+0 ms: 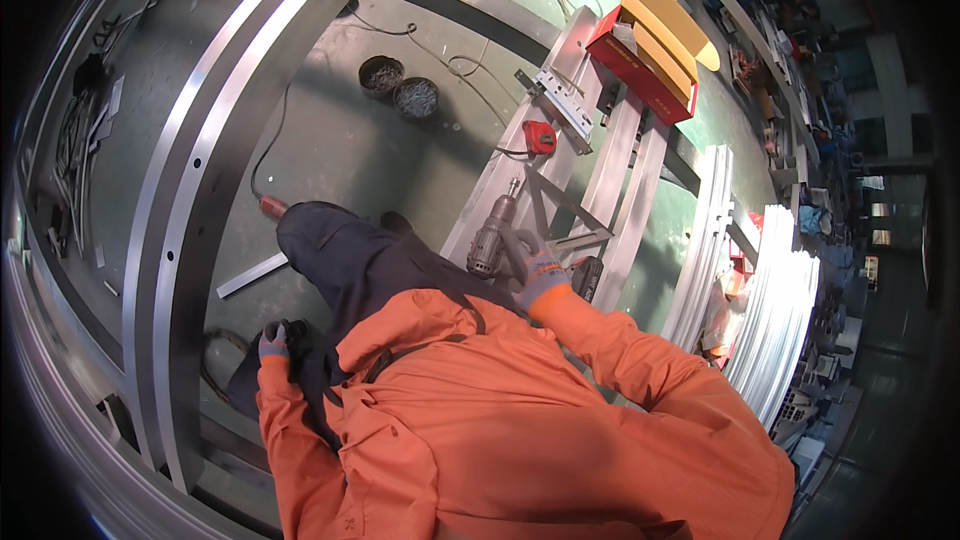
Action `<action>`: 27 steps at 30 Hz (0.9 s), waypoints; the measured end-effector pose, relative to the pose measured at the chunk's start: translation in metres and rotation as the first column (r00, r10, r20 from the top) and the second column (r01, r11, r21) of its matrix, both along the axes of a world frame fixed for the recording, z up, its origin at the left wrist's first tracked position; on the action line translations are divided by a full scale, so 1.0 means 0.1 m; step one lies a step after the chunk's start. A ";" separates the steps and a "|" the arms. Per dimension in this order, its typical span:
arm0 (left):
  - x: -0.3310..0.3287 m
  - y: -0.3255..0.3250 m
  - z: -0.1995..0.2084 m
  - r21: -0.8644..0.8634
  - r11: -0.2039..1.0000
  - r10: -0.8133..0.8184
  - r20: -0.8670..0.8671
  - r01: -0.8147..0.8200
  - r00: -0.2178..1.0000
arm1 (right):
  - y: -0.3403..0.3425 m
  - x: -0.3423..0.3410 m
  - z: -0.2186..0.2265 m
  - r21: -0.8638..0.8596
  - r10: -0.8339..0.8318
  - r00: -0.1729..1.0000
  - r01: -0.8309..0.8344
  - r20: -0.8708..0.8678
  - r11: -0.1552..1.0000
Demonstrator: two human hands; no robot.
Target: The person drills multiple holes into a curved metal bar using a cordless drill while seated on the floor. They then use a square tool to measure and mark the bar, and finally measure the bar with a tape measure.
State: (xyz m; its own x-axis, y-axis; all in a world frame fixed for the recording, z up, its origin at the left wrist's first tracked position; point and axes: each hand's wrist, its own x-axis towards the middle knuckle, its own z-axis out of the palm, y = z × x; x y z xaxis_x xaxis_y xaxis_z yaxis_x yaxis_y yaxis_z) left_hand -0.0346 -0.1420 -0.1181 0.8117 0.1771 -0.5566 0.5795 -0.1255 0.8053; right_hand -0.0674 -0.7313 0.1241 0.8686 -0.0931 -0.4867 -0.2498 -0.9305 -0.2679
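Long silver metal bars (560, 155) lie flat on the green floor (330, 140), so the drill (492, 238) can point down at them. The right hand (538, 270) has its grip closed around the drill's handle to hold it steady. The left hand (273, 342) rests curled by the dark trouser leg (350, 260), holding nothing that shows.

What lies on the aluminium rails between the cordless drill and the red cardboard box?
In the head view, between the cordless drill and the red cardboard box lie a red tape measure and a metal bracket plate.

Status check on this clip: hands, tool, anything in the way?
Right hand gripping cordless drill, bit toward aluminium frame rail. Left hand down at the knee, holding nothing visible. Red tape measure lies further up the rail.
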 end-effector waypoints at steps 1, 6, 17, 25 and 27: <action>0.04 0.02 -0.06 0.010 0.999 -0.035 -0.002 0.035 0.999 | -0.05 -0.05 -0.04 0.029 -0.002 0.997 -0.001 0.075 1.000; 0.07 0.06 -0.16 0.114 0.977 -0.188 0.077 0.179 0.979 | -0.17 -0.20 -0.30 -0.017 0.036 0.998 -0.035 0.047 0.999; 0.06 0.17 -0.34 0.124 0.986 -0.111 0.026 0.107 0.993 | -0.81 0.62 0.07 -0.312 -0.046 0.993 0.009 -0.113 0.950; 0.07 -0.22 0.22 0.344 0.920 -0.199 0.006 0.185 0.980 | -2.54 2.21 -0.22 -0.207 -0.279 0.850 0.402 0.448 0.892; -0.15 -0.22 0.50 0.389 0.919 -0.099 0.092 0.056 0.991 | -2.62 2.62 -0.51 -0.233 -0.266 0.842 0.409 0.469 0.882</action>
State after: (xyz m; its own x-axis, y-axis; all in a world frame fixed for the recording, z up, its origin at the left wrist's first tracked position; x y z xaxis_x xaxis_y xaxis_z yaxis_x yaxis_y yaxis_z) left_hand -0.0496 -0.1642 -0.0678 0.8828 0.2940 -0.3662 0.4677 -0.4793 0.7427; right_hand 0.1944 -0.9931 0.0733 0.8644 -0.5025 0.0150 -0.4967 -0.8584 -0.1284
